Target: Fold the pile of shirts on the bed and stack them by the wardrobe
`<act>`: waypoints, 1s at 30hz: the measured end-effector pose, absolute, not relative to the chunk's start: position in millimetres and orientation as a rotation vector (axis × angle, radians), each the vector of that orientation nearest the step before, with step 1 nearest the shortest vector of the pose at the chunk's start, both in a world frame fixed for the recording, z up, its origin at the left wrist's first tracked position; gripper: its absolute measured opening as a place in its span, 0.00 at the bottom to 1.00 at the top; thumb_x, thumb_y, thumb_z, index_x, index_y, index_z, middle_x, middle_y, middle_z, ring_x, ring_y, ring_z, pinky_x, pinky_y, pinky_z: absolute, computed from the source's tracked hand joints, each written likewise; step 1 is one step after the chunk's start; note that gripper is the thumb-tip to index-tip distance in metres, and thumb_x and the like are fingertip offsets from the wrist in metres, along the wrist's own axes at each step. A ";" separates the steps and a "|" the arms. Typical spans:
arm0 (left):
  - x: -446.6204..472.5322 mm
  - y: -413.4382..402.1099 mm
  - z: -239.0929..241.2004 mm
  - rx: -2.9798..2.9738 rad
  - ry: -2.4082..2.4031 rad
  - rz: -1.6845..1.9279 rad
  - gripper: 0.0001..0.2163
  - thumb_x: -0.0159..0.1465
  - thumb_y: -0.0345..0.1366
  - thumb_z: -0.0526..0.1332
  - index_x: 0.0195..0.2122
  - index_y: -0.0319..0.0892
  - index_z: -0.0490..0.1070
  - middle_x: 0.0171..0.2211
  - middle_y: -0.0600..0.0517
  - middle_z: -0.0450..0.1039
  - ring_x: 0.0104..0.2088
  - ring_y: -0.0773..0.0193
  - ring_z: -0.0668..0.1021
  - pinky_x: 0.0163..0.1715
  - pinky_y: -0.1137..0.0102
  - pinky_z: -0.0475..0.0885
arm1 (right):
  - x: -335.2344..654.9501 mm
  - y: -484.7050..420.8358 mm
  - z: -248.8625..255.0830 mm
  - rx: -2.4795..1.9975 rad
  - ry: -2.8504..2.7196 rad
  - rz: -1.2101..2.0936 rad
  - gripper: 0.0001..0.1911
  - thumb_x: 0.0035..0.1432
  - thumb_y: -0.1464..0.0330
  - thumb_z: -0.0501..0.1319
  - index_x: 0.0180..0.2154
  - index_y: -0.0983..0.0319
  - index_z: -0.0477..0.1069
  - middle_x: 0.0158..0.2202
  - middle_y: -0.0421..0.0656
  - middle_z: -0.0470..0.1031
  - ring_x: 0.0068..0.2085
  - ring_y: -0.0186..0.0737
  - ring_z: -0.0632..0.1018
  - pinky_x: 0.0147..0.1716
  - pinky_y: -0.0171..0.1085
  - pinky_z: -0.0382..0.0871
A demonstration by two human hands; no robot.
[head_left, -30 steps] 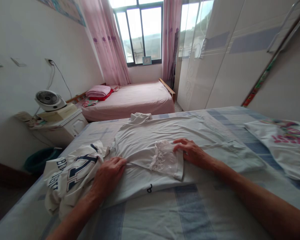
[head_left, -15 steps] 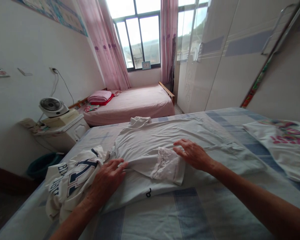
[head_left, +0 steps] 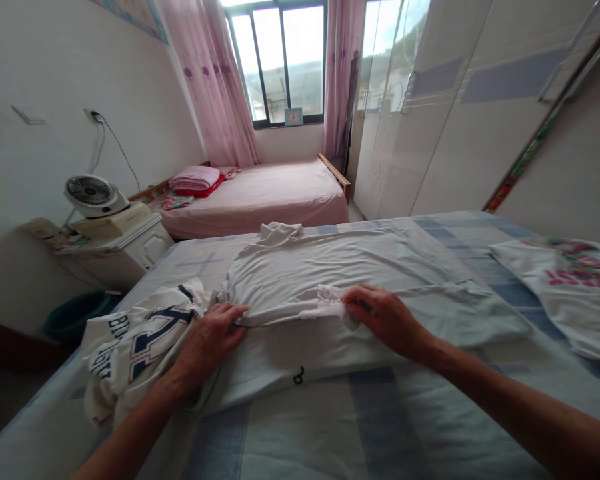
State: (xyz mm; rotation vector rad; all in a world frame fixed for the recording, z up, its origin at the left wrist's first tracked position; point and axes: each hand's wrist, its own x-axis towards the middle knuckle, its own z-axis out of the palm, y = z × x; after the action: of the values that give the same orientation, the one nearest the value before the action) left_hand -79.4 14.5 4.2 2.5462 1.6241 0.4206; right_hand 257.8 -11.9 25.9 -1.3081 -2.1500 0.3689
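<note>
A pale grey-white shirt (head_left: 320, 260) lies spread on the bed in front of me, with wrinkles across its body. My right hand (head_left: 377, 313) has its fingers closed on the shirt's lace-trimmed sleeve (head_left: 329, 293), which is lifted and turned back. At the shirt's left edge, my left hand (head_left: 217, 337) pinches the fabric between thumb and fingers. Beneath the sleeve, a smooth pale part of cloth bears a small dark mark (head_left: 299, 375). Beside my left forearm rests a crumpled white shirt with dark lettering (head_left: 150, 340).
The bed (head_left: 300, 440) has a blue-and-white checked sheet. At right lies a white garment with pink print (head_left: 580, 287). A fan (head_left: 96, 195) stands on a cabinet (head_left: 135, 250) at left, above a dark green bin (head_left: 75, 317). Behind are a pink-covered bed (head_left: 280, 190) and a wardrobe (head_left: 440, 127).
My right hand has closed on the lace-trimmed sleeve, which has turned up and away from me. The left hand has closed on the shirt's left edge. The view has tipped slightly downward.
</note>
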 end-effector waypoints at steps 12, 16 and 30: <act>-59.5 -2.6 18.6 3.000 1.440 0.638 0.12 0.62 0.31 0.52 0.43 0.42 0.73 0.48 0.45 0.73 0.47 0.56 0.75 0.46 0.63 0.71 | 247.1 -13.5 46.0 -1.111 -2.421 0.336 0.19 0.63 0.66 0.53 0.55 0.59 0.66 0.60 0.47 0.66 0.62 0.42 0.63 0.59 0.45 0.54; -47.6 5.6 -10.0 3.107 1.337 0.508 0.24 0.64 0.44 0.55 0.61 0.47 0.60 0.63 0.48 0.59 0.63 0.49 0.61 0.58 0.53 0.63 | 221.0 -2.3 19.2 -0.970 -2.602 0.270 0.31 0.62 0.55 0.54 0.63 0.58 0.56 0.66 0.46 0.54 0.66 0.45 0.52 0.64 0.48 0.41; -26.2 130.8 -13.3 2.601 1.813 0.222 0.24 0.66 0.46 0.47 0.61 0.43 0.61 0.65 0.43 0.54 0.65 0.51 0.58 0.61 0.52 0.56 | 269.1 124.7 -8.0 -1.272 -2.626 0.213 0.32 0.64 0.50 0.45 0.65 0.56 0.53 0.67 0.46 0.50 0.67 0.45 0.51 0.64 0.49 0.41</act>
State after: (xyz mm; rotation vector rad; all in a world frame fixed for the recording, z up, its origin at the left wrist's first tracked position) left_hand -26.2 130.8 -13.3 2.6012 1.8130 0.2225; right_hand 269.1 124.7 -8.0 -1.2717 -2.6260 0.2134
